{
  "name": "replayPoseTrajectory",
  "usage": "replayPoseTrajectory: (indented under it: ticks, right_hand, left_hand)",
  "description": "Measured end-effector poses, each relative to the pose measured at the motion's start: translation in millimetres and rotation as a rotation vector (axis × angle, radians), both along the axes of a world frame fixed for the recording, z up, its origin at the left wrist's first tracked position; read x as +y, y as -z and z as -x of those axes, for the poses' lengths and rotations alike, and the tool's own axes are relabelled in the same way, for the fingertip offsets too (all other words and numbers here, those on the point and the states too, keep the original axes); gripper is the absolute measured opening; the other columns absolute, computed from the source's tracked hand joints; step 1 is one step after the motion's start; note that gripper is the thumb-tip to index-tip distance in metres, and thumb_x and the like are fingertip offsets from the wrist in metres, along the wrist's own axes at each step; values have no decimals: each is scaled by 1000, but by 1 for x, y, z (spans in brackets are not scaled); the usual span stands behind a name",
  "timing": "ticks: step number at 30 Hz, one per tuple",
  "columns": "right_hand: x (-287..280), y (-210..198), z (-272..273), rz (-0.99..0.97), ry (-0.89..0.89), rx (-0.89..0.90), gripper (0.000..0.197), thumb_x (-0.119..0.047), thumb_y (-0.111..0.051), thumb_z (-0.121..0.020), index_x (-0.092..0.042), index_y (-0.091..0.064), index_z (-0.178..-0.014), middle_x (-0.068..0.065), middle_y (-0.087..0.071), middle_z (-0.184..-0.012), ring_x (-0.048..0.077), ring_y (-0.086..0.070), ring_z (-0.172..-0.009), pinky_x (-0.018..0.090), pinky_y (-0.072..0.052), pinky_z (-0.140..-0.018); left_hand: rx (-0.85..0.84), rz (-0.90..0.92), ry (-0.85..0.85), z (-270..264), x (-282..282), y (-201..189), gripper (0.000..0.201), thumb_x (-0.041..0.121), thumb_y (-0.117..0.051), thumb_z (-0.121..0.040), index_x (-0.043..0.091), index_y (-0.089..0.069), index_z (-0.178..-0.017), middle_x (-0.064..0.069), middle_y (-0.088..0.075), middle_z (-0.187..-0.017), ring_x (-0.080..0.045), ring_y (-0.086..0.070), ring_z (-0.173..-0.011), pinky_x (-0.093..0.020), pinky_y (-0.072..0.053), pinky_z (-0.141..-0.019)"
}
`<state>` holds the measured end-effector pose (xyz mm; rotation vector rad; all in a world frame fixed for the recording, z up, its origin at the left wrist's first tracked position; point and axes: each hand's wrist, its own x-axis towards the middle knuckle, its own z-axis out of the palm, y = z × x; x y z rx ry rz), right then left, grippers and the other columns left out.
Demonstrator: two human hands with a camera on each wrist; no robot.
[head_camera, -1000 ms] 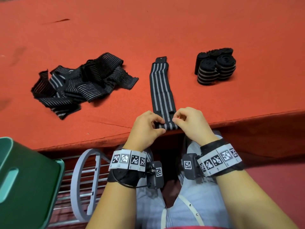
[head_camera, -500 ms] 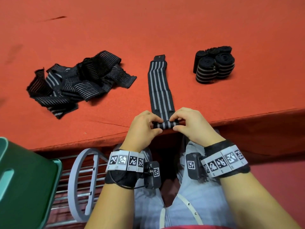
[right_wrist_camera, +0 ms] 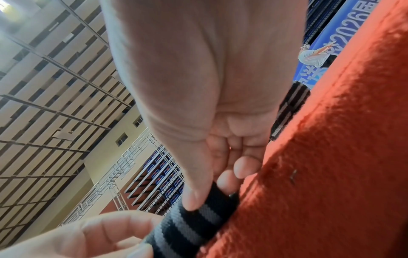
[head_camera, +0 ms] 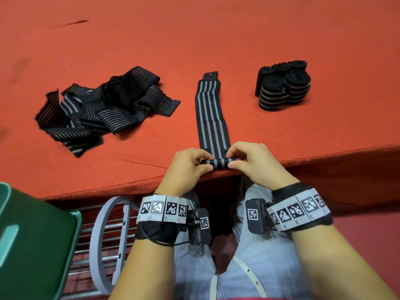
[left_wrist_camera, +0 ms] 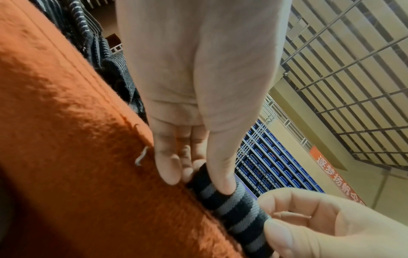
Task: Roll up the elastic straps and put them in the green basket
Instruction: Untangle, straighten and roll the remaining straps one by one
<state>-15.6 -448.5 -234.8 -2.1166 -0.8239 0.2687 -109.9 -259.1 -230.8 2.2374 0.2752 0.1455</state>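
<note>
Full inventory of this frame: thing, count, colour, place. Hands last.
strap being rolled: 1, black with grey stripes, flat on table centre, near end rolled at the edge
loose straps: a pile, count unclear, black and grey, table left
rolled straps: about four, black and grey, table right
table: 1, orange felt
green basket: 1, lower left, below the table
grey wire rack: 1, beside basket
left hand: pinches the roll's left end
right hand: pinches the right end

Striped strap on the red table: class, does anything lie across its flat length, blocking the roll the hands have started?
No. The left hand and right hand pinch the striped strap at its rolled end; its flat length lies bare.
</note>
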Motion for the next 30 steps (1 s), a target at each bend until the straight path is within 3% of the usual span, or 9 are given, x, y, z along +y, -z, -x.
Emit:
replayPoseTrajectory:
  ticks: [5, 10, 12, 16, 19, 21, 23, 26, 30]
  right_hand:
    - [4, -3, -10, 53, -16, 25, 11, -14, -73, -86, -21, -70, -94, -12, -65, -81, -5, -55, -75, 8, -36, -68]
    - [13, -1, -17, 111, -46, -7, 5, -16, -66, -92, -20, -69, -92, -8, -58, -90, 7, -53, -88, 18, -35, -77]
    - [16, -1, -20, 113, -52, -5, 6, -15, -66, -91, -20, -70, -93, -8, -58, -91, 9, -54, -90, 21, -36, -79]
    - [17, -6, -20, 76, -36, 16, 10, -13, -68, -89, -22, -69, -94, -8, -64, -87, 6, -57, -83, 14, -39, -72]
    - [18, -8, -19, 67, -24, 10, 8, -13, -68, -90, -20, -66, -90, -8, -65, -85, 5, -58, -82, 16, -41, -72]
    - [19, -6, -20, 68, -13, 6, 7, -14, -67, -90, -21, -68, -88, -8, -65, -85, 5, -57, -84, 17, -40, -73]
    - [20, -4, -22, 65, 9, -5, 7, -15, -68, -90, -21, -69, -86, -7, -62, -85, 4, -55, -82, 15, -37, -72]
    - [23, 0, -24, 59, 39, -24, 9, -14, -69, -88, -21, -71, -83, -7, -56, -84, 2, -51, -79, 12, -33, -70]
    - [25, 2, -24, 35, 64, -51, 14, -14, -71, -87, -25, -67, -80, -10, -56, -83, 1, -51, -78, 18, -36, -72]
  left_hand:
    - [95, 143, 11, -9, 6, -2, 13, 9, -72, -88, 18, -75, -98, 0, -67, -71, -21, -64, -61, -44, -61, -65]
    - [113, 121, 26, -16, 7, -7, 17, 11, -57, -99, 8, -71, -108, -6, -59, -99, -18, -62, -56, -24, -52, -53]
    - [121, 108, 24, -19, 5, -7, 15, 10, -56, -99, 13, -69, -106, -5, -58, -97, -13, -59, -54, -20, -48, -49]
    - [90, 116, -4, -24, 5, -3, 15, 6, -59, -94, 21, -61, -95, -7, -59, -90, -18, -59, -54, -29, -49, -46]
    - [70, 81, -23, -26, 5, -2, 15, 5, -60, -92, 20, -61, -88, -6, -59, -83, -20, -59, -52, -30, -50, -45]
    - [50, 52, -36, -27, 6, -3, 14, 7, -62, -92, 19, -63, -86, -5, -60, -79, -19, -59, -54, -35, -53, -49]
    - [13, -26, -41, -28, 6, -3, 10, 11, -65, -90, 20, -67, -85, 1, -60, -81, -15, -59, -65, -40, -55, -61]
    - [-35, -103, -36, -27, 8, -4, 3, 18, -72, -86, 21, -73, -88, 7, -57, -90, -8, -56, -81, -29, -49, -79]
    - [19, -143, 29, -23, 10, -6, 32, 25, -86, -72, 22, -74, -103, 9, -55, -97, -9, -54, -84, -30, -50, -84]
